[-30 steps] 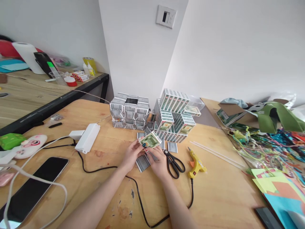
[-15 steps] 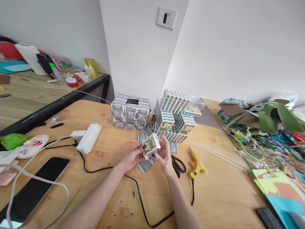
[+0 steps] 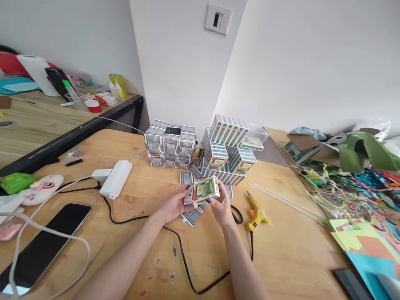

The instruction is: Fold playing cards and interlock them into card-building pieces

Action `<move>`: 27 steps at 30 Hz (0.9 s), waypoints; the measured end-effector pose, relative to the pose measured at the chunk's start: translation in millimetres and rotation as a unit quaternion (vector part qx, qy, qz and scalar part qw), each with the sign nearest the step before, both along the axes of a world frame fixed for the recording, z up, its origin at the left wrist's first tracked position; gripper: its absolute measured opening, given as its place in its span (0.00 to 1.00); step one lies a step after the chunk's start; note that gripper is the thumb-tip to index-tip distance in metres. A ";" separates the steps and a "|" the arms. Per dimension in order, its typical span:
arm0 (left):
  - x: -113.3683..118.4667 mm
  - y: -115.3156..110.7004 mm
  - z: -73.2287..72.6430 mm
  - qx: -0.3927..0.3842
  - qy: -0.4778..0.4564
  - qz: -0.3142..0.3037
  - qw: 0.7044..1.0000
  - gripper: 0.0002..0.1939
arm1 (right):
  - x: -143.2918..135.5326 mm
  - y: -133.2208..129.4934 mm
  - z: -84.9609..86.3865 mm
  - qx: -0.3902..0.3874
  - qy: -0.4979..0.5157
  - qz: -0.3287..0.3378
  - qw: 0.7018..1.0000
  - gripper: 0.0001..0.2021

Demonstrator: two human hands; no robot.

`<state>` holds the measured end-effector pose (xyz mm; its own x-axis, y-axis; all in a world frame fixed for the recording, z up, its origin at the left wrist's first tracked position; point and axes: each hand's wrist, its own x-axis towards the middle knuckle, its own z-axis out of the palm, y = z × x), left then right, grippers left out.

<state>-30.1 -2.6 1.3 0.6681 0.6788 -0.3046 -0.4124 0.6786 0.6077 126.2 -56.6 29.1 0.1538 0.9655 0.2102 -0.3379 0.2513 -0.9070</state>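
My right hand (image 3: pixel 221 205) is closed around a green-and-white playing-card box (image 3: pixel 206 188), held tilted above the table. A stack of playing cards (image 3: pixel 189 196) sticks out of the box's left end, pinched by the fingers of my left hand (image 3: pixel 175 205). Below the hands lie patterned loose cards (image 3: pixel 192 216), face down. Behind them stands a block built of folded playing cards (image 3: pixel 171 146), with a square opening on top. To its right rises a pile of green card boxes (image 3: pixel 229 146). Black scissors (image 3: pixel 238 214) are partly hidden by my right hand.
A yellow glue gun (image 3: pixel 257 211) lies at right, its black cord (image 3: pixel 184 254) looping across the front. Beside it are clear glue sticks (image 3: pixel 284 201). At left are a white power adapter (image 3: pixel 116 179) and a phone (image 3: pixel 46 246). Coloured paper (image 3: pixel 365 246) and craft scraps (image 3: pixel 346 196) cover the right side.
The cards have been drawn partly out of the box to the left. The box has shifted right with my right hand, its printed face turned more lengthwise.
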 end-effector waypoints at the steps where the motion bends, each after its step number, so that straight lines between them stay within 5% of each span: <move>1: -0.1 0.5 0.0 -0.004 0.001 0.009 1.000 0.14 | 0.4 -0.1 0.7 0.000 0.009 0.002 1.000 0.30; 14: -0.5 -0.3 -0.1 0.016 0.015 0.017 1.000 0.20 | -1.4 -4.0 16.6 -0.014 -0.036 0.043 0.998 0.27; 21: -3.1 2.7 -2.1 -0.018 -0.016 0.041 0.999 0.24 | 23.9 -7.4 24.8 0.006 0.070 -0.018 0.997 0.26; 27: -8.2 7.0 3.9 -0.088 -0.097 0.087 0.988 0.15 | 47.4 -10.9 25.3 0.013 0.131 -0.087 0.987 0.15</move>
<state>-38.3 4.4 5.1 0.6039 0.7360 -0.3059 -0.6282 0.6758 0.3855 173.6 -67.5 54.5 0.3697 0.9142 0.1657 -0.5093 0.3486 -0.7868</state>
